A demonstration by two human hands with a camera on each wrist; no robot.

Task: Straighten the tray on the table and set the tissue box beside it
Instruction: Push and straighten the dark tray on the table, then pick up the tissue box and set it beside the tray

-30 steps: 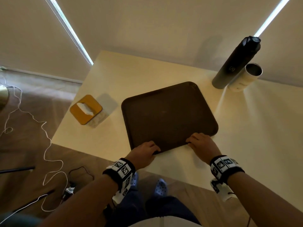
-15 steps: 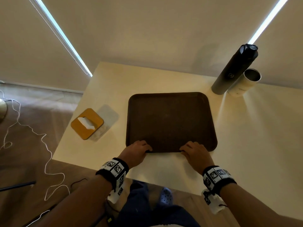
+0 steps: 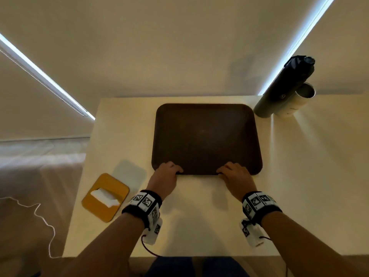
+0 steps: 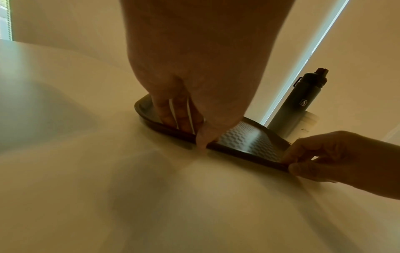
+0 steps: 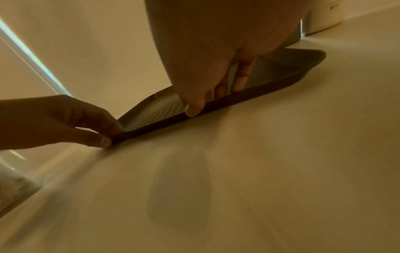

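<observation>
Both hands on near rim of tray [image 3: 205, 136]. Left hand [image 3: 165, 177] fingers [image 4: 173, 113] curled over rim onto tray floor, thumb at outer edge; clamped on tray. Right hand [image 3: 235, 176] same: thumb under/outside rim, fingers [image 5: 241, 77] inside. Tray lies flat on worktop [image 3: 199, 216], edges look about square w/ worktop edges, so straightening prob. nearly done. To finish well: keep tray flat, slide rather than lift, equal pull both hands, check far edge parallel to wall, then let go. Far R corner sits near bottle [image 3: 283, 86] and cup [image 3: 295, 102]; don't nudge them. Tray holds nothing. Tissue box [image 3: 105, 196] near L edge of worktop, angled, apart from tray, tissue sticking out of slot; not yet placed beside tray. Cup contents: can't tell.
</observation>
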